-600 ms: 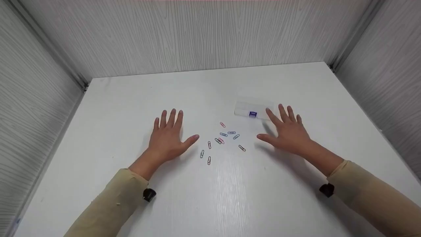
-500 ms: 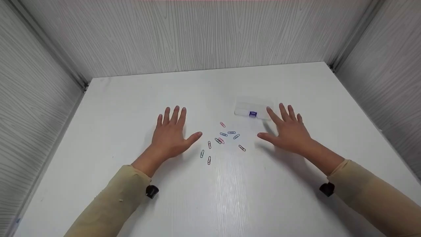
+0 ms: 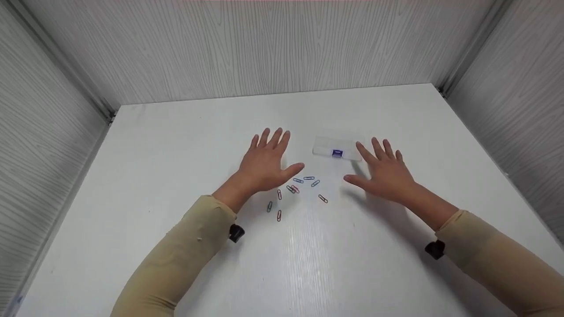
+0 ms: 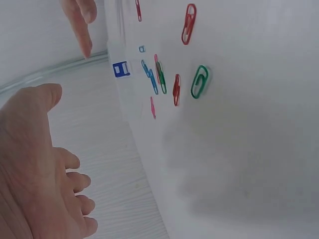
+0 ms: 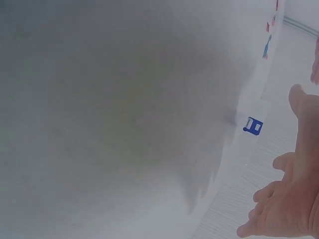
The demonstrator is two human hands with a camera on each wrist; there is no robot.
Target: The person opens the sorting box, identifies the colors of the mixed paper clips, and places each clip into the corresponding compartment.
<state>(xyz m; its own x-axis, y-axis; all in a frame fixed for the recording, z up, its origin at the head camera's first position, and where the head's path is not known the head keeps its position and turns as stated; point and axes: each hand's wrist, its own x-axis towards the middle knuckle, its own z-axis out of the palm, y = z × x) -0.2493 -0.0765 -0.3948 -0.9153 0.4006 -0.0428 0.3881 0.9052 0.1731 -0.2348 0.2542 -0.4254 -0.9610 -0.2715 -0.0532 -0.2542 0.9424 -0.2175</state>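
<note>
My left hand [image 3: 263,167] hovers over the table with its fingers spread, just behind and left of a scatter of paper clips. A pink paper clip [image 4: 153,107], seen in the left wrist view, is hidden in the head view by that hand. Blue clips [image 3: 309,178], a green clip [image 3: 269,206] and red clips [image 3: 279,215] lie loose on the white tabletop. My right hand [image 3: 387,178], also spread and holding nothing, is raised beside a clear plastic box [image 3: 324,145] with a blue latch [image 5: 253,126]. Its index fingertip overlaps the box's right end; whether they touch I cannot tell.
The white table [image 3: 308,273] stands between a wood-grain back panel [image 3: 264,48] and side panels, the left one [image 3: 39,132] and the right one [image 3: 515,101]. Black devices, one on the left wrist [image 3: 236,233] and one on the right wrist [image 3: 435,249], hang below the sleeves.
My left hand has moved right and away from me, now covering the farthest pink clip in the head view. The right hand stays nearly still. Clips and box have not moved on the table.
</note>
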